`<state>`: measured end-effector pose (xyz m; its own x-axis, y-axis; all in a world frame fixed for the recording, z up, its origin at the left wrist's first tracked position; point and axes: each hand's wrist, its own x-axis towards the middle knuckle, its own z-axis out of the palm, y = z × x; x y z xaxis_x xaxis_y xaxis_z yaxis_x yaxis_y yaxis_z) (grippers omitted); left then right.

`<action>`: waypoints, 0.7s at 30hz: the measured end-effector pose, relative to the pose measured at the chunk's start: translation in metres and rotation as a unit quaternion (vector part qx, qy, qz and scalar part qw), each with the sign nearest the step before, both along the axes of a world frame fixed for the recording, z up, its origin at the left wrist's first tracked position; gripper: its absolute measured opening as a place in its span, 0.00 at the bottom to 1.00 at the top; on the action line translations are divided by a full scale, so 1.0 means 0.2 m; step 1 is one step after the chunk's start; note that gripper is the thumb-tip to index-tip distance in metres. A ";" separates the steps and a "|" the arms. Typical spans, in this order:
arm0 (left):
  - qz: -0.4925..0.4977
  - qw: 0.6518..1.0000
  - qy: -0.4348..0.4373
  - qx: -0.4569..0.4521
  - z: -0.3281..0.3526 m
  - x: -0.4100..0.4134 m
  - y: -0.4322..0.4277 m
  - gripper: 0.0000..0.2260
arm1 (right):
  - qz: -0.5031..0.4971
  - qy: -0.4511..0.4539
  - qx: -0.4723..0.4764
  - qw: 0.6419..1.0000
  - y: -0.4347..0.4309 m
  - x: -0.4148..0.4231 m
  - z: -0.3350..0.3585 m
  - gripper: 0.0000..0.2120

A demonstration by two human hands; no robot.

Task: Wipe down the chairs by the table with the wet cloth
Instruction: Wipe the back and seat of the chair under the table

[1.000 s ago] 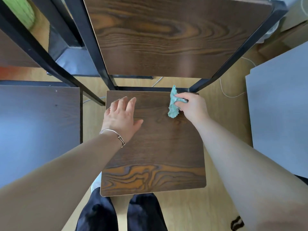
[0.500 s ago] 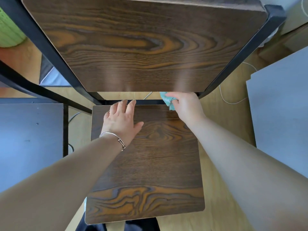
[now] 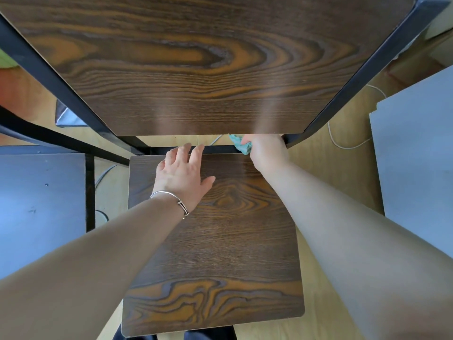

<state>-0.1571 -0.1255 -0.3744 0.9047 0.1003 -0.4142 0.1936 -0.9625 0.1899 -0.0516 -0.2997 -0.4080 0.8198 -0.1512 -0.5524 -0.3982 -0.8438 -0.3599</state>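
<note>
I look straight down on a dark wood-grain chair seat (image 3: 220, 241) with a black metal frame (image 3: 220, 149); its wooden backrest (image 3: 208, 69) fills the top of the view. My left hand (image 3: 182, 175) lies flat on the seat's back part, fingers straight and reaching the rear bar. My right hand (image 3: 266, 150) grips a crumpled teal cloth (image 3: 242, 144) at the seat's back right corner, just under the backrest's lower edge. Most of the cloth is hidden in the fist.
Grey table tops flank the chair: one on the left (image 3: 41, 204), one on the right (image 3: 416, 163). A white cable (image 3: 343, 143) lies on the wooden floor (image 3: 326, 192) at the right. Another black frame bar (image 3: 61, 141) runs at the left.
My right hand has carried the cloth from the seat's back area up to the rear bar under the backrest. My head has come closer, so the backrest looms larger. The left hand stays flat.
</note>
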 end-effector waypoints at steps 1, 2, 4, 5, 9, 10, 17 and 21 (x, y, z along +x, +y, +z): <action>-0.001 1.000 0.000 0.001 0.00 0.01 0.00 0.35 | -0.005 -0.005 0.001 1.000 0.00 0.00 0.00 0.16; -0.003 1.000 0.000 0.003 0.00 0.01 0.00 0.34 | 0.019 -0.018 -0.006 1.000 0.00 0.00 0.00 0.15; -0.005 1.000 0.000 0.006 0.00 0.02 0.00 0.34 | 0.114 -0.033 0.002 0.993 -0.02 -0.01 0.03 0.12; -0.003 1.000 -0.001 0.006 0.00 0.02 0.01 0.34 | 0.148 -0.041 0.013 0.988 -0.03 -0.02 0.03 0.15; 0.003 1.000 -0.003 -0.002 0.00 0.02 0.01 0.34 | 0.171 -0.065 0.049 0.982 -0.10 -0.05 0.04 0.18; 0.004 1.000 -0.003 -0.004 0.00 0.01 0.02 0.34 | 0.176 -0.069 0.053 0.981 -0.10 -0.06 0.04 0.17; 0.005 1.000 -0.008 -0.004 -0.01 -0.02 0.05 0.35 | 0.143 -0.091 0.085 0.982 -0.09 -0.06 0.02 0.14; 0.009 1.000 -0.005 -0.011 -0.01 -0.04 0.05 0.35 | 0.135 -0.084 0.085 0.984 -0.10 -0.09 0.05 0.15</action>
